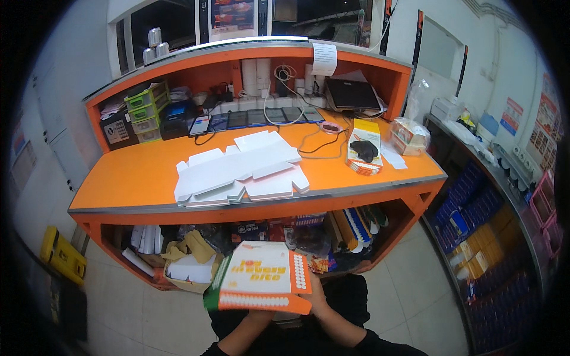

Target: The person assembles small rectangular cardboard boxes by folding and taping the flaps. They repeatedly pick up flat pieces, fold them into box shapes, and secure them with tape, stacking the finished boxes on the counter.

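Observation:
A printed cardboard food box (261,270), white with orange and green edges and yellow lettering, is held low in front of the orange counter. It looks partly unfolded, with flaps sticking out at its edges. My left hand (259,316) grips it from beneath its near edge, the fingers hidden under the card. At the box's right side my right hand (317,295) holds on, its fingers mostly behind the card. On the counter lies a pile of flat, white-side-up box blanks (240,166). Further right is a stack of printed cartons (363,160) with a dark crumpled item on top.
The orange counter (124,172) carries a row of phones and tablets (255,117) with cables, green drawers (145,104) and a laptop (354,95). Below it, the shelf holds an open carton (193,270). A yellow bin (62,255) stands left; metal shelving (493,178) stands right.

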A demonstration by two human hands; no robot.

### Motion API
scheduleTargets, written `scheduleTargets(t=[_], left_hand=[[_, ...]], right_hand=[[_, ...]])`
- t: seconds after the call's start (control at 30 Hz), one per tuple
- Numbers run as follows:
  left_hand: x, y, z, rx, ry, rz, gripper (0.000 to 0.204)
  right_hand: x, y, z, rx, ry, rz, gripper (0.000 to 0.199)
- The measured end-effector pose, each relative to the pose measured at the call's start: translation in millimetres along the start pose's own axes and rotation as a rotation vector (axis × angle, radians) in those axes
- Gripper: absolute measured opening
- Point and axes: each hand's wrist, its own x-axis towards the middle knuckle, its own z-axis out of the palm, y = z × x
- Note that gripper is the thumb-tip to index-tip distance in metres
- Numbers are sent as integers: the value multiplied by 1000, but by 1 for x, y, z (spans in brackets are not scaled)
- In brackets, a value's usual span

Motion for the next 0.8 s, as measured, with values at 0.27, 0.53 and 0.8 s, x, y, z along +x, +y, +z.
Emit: scheduleTargets(t=[0.27, 0.53, 0.8], left_hand=[[3, -5, -2, -97, 40, -103, 25], [10, 11, 2, -424, -33, -148, 18], [5, 15, -25, 341, -145, 167, 20]], right_hand=[[14, -19, -17, -403, 102, -193, 6], [8, -8, -1, -133, 22, -139, 10], [6, -14, 0, -290, 43, -323, 12]])
